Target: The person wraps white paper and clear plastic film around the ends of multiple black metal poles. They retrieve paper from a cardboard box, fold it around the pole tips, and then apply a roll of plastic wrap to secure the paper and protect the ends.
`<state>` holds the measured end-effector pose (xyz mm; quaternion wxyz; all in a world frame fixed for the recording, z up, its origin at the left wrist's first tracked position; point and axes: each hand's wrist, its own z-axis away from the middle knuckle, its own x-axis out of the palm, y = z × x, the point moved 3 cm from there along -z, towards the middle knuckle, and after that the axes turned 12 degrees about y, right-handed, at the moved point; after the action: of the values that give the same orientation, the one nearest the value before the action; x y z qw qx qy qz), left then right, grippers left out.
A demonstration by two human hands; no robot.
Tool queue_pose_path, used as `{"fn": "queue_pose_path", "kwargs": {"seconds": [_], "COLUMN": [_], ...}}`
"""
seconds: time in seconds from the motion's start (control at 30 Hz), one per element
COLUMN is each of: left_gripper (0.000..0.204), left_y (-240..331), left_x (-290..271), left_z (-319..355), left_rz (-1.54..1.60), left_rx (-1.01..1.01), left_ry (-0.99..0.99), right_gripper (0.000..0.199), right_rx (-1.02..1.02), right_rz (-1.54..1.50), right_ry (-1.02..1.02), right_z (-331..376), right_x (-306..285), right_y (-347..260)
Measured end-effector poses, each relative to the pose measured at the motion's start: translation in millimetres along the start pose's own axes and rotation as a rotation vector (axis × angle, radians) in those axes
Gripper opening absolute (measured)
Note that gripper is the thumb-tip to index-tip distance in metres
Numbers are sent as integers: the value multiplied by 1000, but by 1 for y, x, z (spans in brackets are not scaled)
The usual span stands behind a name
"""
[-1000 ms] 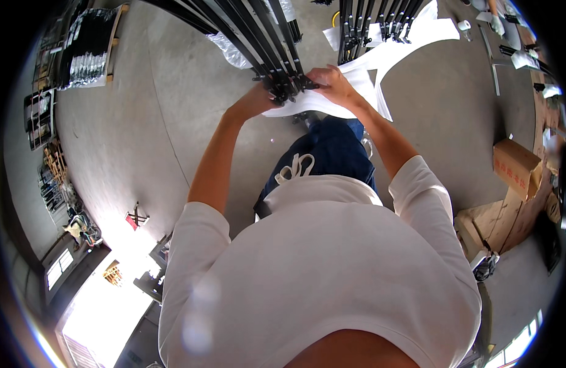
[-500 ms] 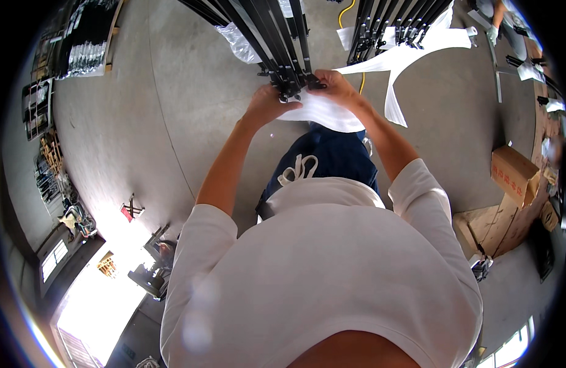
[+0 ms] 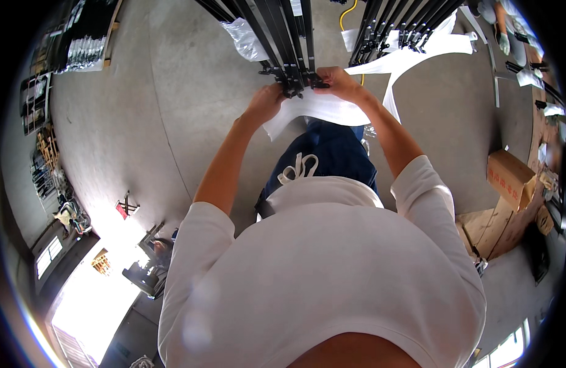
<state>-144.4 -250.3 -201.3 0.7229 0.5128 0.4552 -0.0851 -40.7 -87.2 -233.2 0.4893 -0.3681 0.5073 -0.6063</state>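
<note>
A bundle of long black tubes (image 3: 288,43) with dark end fittings reaches toward me from the top of the view. My left hand (image 3: 264,104) is closed at the bundle's left near end, its fingertips partly hidden behind the fittings. On the other side, my right hand (image 3: 340,84) grips the end of a tube, with thumb and fingers curled together. Below the tube ends a white foam sheet (image 3: 326,109) spreads between my hands, over my dark trousers. Clear plastic wrap (image 3: 244,39) clings to the bundle's left side.
More black tubes (image 3: 398,27) lie on white sheeting (image 3: 427,56) to the right, beside a yellow cable (image 3: 342,17). A cardboard box (image 3: 511,178) stands at the right. Another person's gloved hand (image 3: 504,43) shows at top right. Wrapped stock (image 3: 87,46) sits far left.
The foam sheet's left part has swung out and down below my left hand. My left thumb, stretched over the sheet before, is now drawn in. Both hands stay at the tube ends.
</note>
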Motion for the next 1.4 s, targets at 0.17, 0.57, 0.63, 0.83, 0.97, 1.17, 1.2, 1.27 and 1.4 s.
{"fn": "queue_pose_path", "kwargs": {"seconds": [0.17, 0.57, 0.63, 0.83, 0.97, 1.17, 1.2, 1.27, 1.4], "left_gripper": [11, 11, 12, 12, 9, 6, 5, 5, 7], "left_y": [3, 22, 28, 24, 17, 14, 13, 13, 16], "left_x": [-9, -31, -33, -29, -24, -27, -30, -33, -42], "left_z": [-4, -5, -3, 3, 1, -6, -8, -9, -8], "left_rz": [65, 86, 73, 35, 66, 159, 152, 84, -58], "left_rx": [25, 19, -7, 13, 36, 112, 120, 118, 132], "left_ry": [-4, 189, 272, 338, 346, 299, 290, 283, 368], "right_gripper": [18, 10, 11, 11, 8, 12, 6, 7, 10], "right_rx": [-35, -112, -115, -373, -291, -628, -642, -671, -611], "right_rz": [69, 230, 252, 378, 613, 1103, 1195, 1126, 921], "right_ry": [42, -41, -42, -37, -160, 89, 86, 238, 379], "right_z": [-5, -8, -12, -15, -23, -14, -11, -5, 3], "right_x": [-6, -13, -15, -21, -22, -12, -8, 0, 9], "right_y": [-1, -20, -16, -41, -60, -99, -99, -95, -78]}}
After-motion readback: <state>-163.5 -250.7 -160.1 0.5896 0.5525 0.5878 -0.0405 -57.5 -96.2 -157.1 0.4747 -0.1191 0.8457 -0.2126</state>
